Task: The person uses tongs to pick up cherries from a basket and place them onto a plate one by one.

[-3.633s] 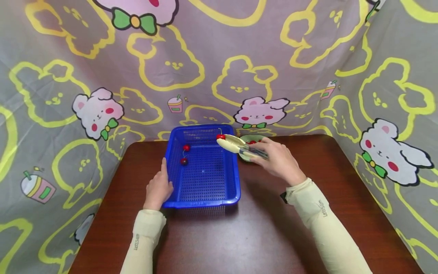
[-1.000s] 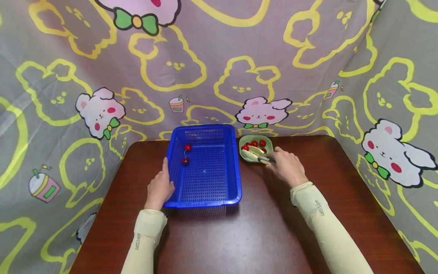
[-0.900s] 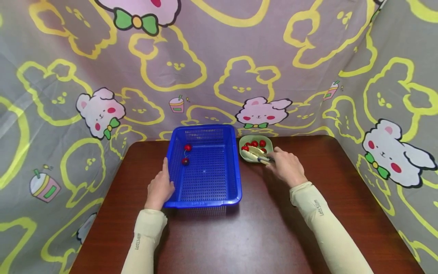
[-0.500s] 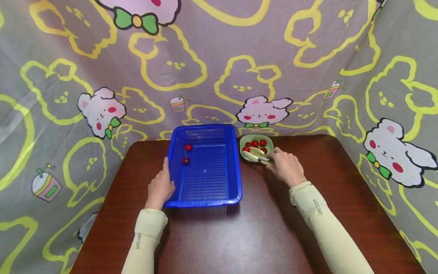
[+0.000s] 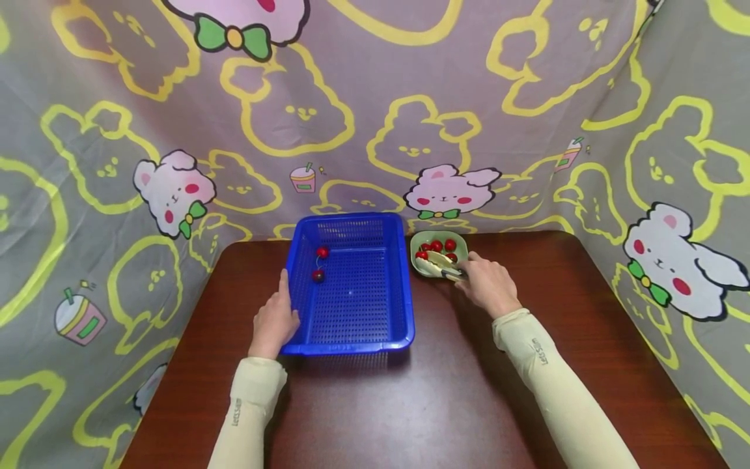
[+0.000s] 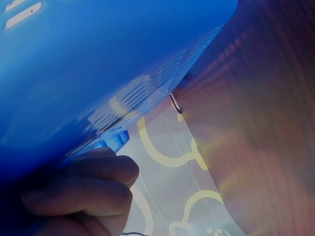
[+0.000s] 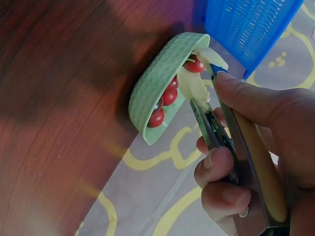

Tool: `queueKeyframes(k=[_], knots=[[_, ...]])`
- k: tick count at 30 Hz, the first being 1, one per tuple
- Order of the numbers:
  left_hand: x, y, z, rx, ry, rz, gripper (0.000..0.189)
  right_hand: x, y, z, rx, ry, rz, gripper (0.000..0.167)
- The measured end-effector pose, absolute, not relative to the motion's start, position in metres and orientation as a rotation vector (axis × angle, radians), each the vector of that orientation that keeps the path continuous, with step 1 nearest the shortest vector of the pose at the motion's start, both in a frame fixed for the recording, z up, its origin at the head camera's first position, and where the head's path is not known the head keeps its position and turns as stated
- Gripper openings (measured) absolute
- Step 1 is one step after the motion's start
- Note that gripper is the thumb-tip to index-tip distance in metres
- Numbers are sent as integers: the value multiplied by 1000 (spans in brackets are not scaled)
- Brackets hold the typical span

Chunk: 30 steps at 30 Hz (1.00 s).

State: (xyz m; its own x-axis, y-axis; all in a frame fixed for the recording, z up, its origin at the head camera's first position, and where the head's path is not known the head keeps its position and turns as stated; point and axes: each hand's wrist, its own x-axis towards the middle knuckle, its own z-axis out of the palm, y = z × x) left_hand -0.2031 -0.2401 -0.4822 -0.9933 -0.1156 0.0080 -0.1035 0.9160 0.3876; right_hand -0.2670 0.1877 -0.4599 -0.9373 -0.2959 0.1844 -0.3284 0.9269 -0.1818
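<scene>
My left hand (image 5: 275, 324) grips the left rim of a blue perforated plastic basket (image 5: 350, 348); in the left wrist view its fingers (image 6: 93, 191) curl beneath the rim. Inside the basket lie two red cherries, one bright (image 5: 322, 252) and one darker (image 5: 318, 276). With my right hand (image 5: 491, 281) I hold metal food tongs (image 7: 236, 142) with cream-coloured scalloped tips. Those tips reach into a small light-green bowl (image 7: 160, 73), and a red cherry (image 7: 195, 64) with a green stem sits between them. Several other cherries (image 7: 170, 96) lie in the bowl.
The bowl stands just right of the basket's far corner, on a dark brown wooden table (image 5: 363, 417). A grey cloth (image 5: 351, 85) printed with yellow outlines and white rabbit-like heads hangs behind and at both sides.
Earlier the tongs held a cherry over the basket's right rim; they have since moved right and down into the bowl. My left hand and the basket's two cherries have stayed put.
</scene>
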Motion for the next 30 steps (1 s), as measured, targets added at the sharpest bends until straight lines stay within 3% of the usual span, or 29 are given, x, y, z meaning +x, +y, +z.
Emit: queueKeyframes(k=[30], knots=[[-202, -240, -483, 167, -3044, -621, 87, -264, 187, -456, 442, -2959, 327, 34]])
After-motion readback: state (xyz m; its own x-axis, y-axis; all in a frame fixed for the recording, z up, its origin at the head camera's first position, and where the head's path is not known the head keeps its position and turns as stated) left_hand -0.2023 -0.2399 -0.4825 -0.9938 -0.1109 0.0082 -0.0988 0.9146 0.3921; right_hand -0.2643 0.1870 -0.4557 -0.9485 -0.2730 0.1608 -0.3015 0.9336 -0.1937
